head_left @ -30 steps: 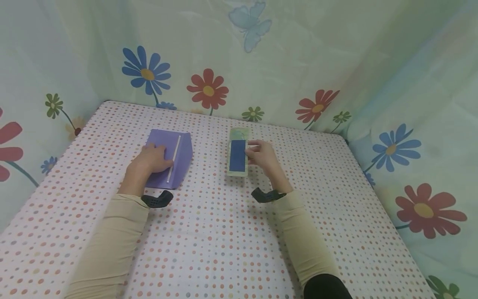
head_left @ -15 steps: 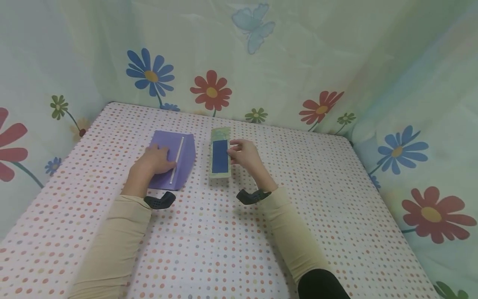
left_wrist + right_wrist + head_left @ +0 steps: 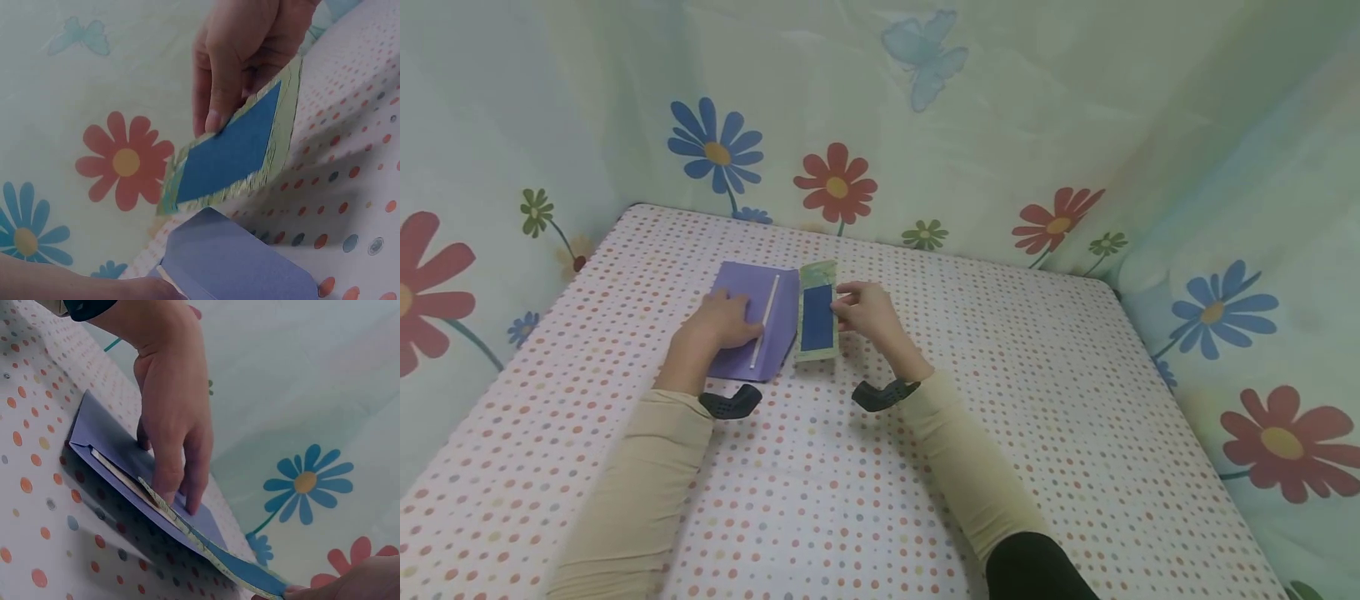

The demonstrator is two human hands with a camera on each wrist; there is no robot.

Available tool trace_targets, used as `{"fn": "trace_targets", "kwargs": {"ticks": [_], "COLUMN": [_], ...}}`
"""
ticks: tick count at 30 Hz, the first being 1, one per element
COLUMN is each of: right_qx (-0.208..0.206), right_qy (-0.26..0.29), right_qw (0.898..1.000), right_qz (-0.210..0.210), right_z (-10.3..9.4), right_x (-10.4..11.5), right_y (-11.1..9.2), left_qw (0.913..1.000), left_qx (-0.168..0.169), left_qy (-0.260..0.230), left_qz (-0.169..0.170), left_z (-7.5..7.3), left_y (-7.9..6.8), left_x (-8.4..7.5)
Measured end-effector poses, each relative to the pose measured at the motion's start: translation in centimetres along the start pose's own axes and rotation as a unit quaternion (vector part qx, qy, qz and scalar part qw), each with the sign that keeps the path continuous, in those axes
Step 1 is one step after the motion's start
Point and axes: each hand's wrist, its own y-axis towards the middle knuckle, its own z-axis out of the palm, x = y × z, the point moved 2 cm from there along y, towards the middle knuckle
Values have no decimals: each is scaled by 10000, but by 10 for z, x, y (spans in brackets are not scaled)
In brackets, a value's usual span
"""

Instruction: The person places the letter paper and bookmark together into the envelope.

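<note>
A purple envelope [image 3: 784,317] lies at the left of the table, its pointed flap spread to the right. A narrow white strip [image 3: 756,350] runs along the fold. My left hand [image 3: 721,321] presses on the envelope with its fingertips, the thumb touching the strip. In my right hand [image 3: 868,312] a green patterned card [image 3: 231,147] with a blue panel is pinched between thumb and fingers by its right edge. The card is held tilted above the flap. From the right wrist view, the left fingers [image 3: 178,450] stand straight down on the envelope.
White cloth with coloured dots covers the table [image 3: 820,492]. A pale curtain [image 3: 1075,100] printed with flowers and a butterfly hangs behind and at the sides. A black band [image 3: 1030,567] sits on the right sleeve.
My right hand has carried the card leftward, from the middle of the table to over the envelope's flap. The left hand stays on the envelope. The head view has shifted slightly.
</note>
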Motion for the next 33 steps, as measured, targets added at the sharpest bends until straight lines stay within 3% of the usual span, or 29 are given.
{"fn": "trace_targets", "kwargs": {"ticks": [6, 10, 19, 25, 31, 33], "right_qx": [103, 67, -81, -72, -396, -428], "right_qy": [-161, -668, -1924, -2081, -2839, -3232], "right_qw": [9998, 9977, 9809, 9770, 9568, 9439], "right_qz": [42, 20, -268, -460, -484, -528], "right_z": [14, 22, 38, 44, 49, 51], "right_x": [2, 7, 16, 21, 30, 35], "right_y": [5, 9, 18, 16, 17, 17], "left_qw": [10000, 9999, 9999, 9999, 10000, 10000], "left_qx": [-10, -55, -38, -11, -11, -2], "left_qy": [14, 55, 21, -13, -18, -34], "left_qz": [26, 69, 117, 140, 94, 80], "left_z": [1, 1, 2, 1, 1, 0], "left_y": [1, 2, 2, 3, 4, 4], "left_x": [0, 1, 3, 2, 3, 3]}}
